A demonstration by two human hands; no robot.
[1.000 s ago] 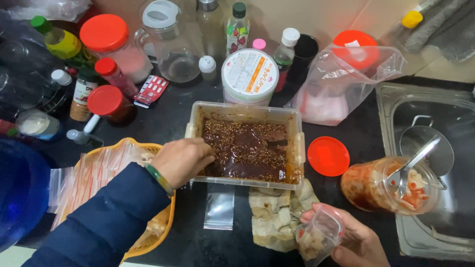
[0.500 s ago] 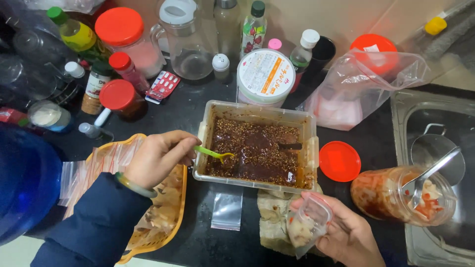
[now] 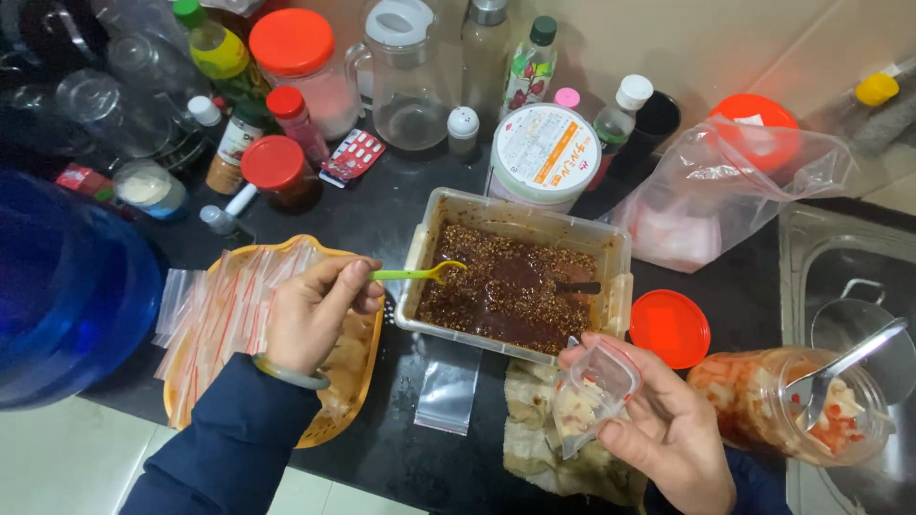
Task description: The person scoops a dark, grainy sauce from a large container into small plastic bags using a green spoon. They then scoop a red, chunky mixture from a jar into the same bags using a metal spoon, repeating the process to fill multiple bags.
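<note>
My left hand (image 3: 320, 310) holds a small yellow-green spoon (image 3: 420, 274) by its handle, its tip over the left rim of a clear plastic container (image 3: 520, 215) filled with dark red chili sauce (image 3: 506, 291). My right hand (image 3: 658, 424) grips a small clear zip bag (image 3: 592, 391) with pale food pieces inside, just below the container's front right corner. A dark utensil (image 3: 577, 287) lies in the sauce at the right.
An orange basket (image 3: 334, 420) with striped zip bags (image 3: 229, 310) sits under my left arm. A red lid (image 3: 670, 328), a jar of pickled vegetables with a metal spoon (image 3: 792, 415), a sink (image 3: 849, 277), a blue jug (image 3: 67, 286) and several bottles and jars surround the counter.
My left hand lifted the spoon out of the sauce and drew it left to the container's rim. My right hand raised the small bag closer to the container.
</note>
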